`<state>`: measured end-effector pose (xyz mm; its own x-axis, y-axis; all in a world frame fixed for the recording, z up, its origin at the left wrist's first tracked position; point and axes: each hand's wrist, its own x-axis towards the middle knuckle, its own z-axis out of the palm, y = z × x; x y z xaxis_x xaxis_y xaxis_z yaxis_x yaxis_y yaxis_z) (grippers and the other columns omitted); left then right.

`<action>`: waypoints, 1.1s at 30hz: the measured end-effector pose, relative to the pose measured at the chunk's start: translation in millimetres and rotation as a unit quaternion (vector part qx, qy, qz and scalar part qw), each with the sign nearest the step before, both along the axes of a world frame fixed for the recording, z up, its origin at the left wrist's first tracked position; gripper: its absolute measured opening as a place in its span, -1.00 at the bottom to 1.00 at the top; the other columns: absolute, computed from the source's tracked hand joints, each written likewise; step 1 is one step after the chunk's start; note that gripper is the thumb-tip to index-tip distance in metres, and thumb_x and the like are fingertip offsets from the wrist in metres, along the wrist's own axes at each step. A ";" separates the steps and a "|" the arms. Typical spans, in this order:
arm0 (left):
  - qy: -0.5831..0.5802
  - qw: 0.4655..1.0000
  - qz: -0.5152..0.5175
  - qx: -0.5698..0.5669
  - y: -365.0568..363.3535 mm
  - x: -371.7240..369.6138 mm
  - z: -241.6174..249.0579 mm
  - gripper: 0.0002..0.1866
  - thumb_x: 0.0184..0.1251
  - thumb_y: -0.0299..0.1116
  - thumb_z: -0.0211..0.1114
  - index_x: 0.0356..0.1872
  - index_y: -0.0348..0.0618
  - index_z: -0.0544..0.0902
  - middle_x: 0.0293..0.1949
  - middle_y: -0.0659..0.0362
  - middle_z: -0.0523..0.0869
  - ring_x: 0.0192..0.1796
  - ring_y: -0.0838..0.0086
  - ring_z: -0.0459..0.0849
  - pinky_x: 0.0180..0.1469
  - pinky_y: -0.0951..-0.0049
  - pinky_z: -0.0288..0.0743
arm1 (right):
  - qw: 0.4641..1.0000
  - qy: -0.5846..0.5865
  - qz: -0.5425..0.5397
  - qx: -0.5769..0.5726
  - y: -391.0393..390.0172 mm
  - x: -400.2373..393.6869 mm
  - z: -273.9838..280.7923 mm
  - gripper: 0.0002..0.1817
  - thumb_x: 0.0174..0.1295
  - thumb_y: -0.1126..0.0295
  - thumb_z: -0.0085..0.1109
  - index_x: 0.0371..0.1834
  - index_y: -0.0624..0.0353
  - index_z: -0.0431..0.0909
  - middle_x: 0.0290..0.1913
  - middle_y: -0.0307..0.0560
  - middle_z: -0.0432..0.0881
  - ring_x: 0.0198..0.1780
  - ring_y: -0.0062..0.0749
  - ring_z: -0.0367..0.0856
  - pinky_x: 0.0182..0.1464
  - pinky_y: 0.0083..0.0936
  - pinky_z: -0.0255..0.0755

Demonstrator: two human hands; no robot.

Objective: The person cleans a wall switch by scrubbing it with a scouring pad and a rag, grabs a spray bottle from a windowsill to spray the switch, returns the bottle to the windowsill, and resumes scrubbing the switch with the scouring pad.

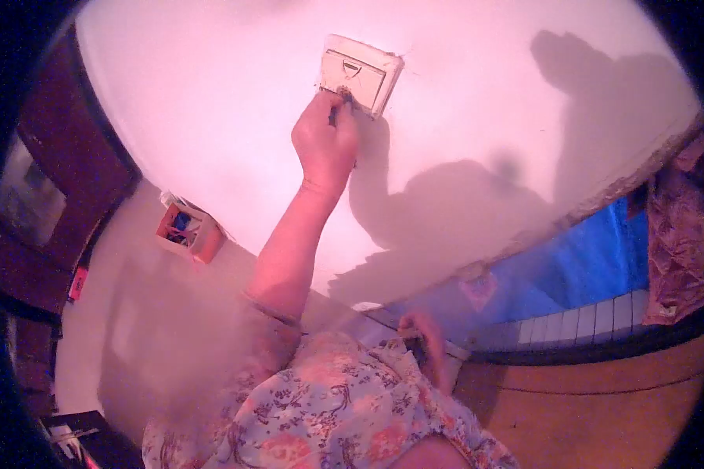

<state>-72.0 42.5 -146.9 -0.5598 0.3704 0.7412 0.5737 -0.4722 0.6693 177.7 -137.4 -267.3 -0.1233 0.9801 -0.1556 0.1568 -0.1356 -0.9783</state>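
Observation:
My left hand (326,141) is raised to the pale wall, its fingers closed in a pinch at the lower edge of a cream wall plate (360,74). A small dark brownish bit shows at the fingertips; what it is cannot be made out. The plate has a raised square front with a small dark notch, and its border looks rough. Low beside the floral shirt (328,399), my right hand (426,336) hangs near waist height. Blur and the folds of the shirt hide most of its fingers.
An open box (189,233) with small items stands left of my raised arm. Dark furniture (70,148) lies at the far left. On the right are blue fabric (587,266), a hanging patterned cloth (679,242) and a brown surface (594,399). Shadows fall across the wall.

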 end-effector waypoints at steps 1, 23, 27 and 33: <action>0.000 1.000 0.000 -0.003 0.3 -7.1 2.2 -0.94 0.09 -0.51 0.13 -0.45 -0.29 0.52 -0.53 0.02 0.61 -0.49 0.35 0.59 -0.39 0.42 0.44 | 0.996 0.040 0.005 -0.074 -1.5 -1.3 1.5 -0.82 0.20 0.30 -0.03 -0.38 0.16 0.47 -0.40 -0.25 0.48 -0.33 -0.57 0.42 -0.27 -0.62 0.31; 0.000 0.999 -0.038 0.003 -7.6 2.3 -5.8 -0.98 0.04 -0.55 0.12 -0.47 -0.24 0.51 -0.53 0.04 0.57 -0.46 0.25 0.58 -0.39 0.38 0.43 | 0.994 0.089 0.024 -0.063 14.7 -17.8 -1.6 -0.79 0.20 0.27 -0.01 -0.41 0.18 0.50 -0.40 -0.23 0.51 -0.28 -0.53 0.44 -0.13 -0.61 0.27; -0.083 0.996 -0.025 -0.003 -11.7 -6.9 0.7 -0.98 0.07 -0.55 0.12 -0.47 -0.24 0.51 -0.55 0.04 0.56 -0.47 0.28 0.58 -0.37 0.40 0.43 | 0.997 0.069 0.003 -0.045 0.7 -6.4 -21.8 -0.77 0.21 0.26 -0.07 -0.40 0.19 0.48 -0.38 -0.23 0.46 -0.32 -0.53 0.45 -0.25 -0.60 0.32; 0.048 0.998 -0.017 0.026 3.8 -8.6 -7.8 -0.99 0.08 -0.57 0.14 -0.49 -0.26 0.50 -0.54 0.04 0.54 -0.50 0.30 0.54 -0.42 0.42 0.41 | 0.970 0.174 -0.018 -0.171 4.6 -15.3 -6.4 -0.73 0.23 0.21 -0.06 -0.28 0.20 0.47 -0.31 -0.20 0.50 -0.30 -0.53 0.47 -0.22 -0.61 0.34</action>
<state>-80.6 46.3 -154.8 -0.4725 0.3470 0.8101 0.6178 -0.5252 0.5853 162.3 -132.7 -273.8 -0.1931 0.8834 -0.4270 -0.1852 -0.4602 -0.8683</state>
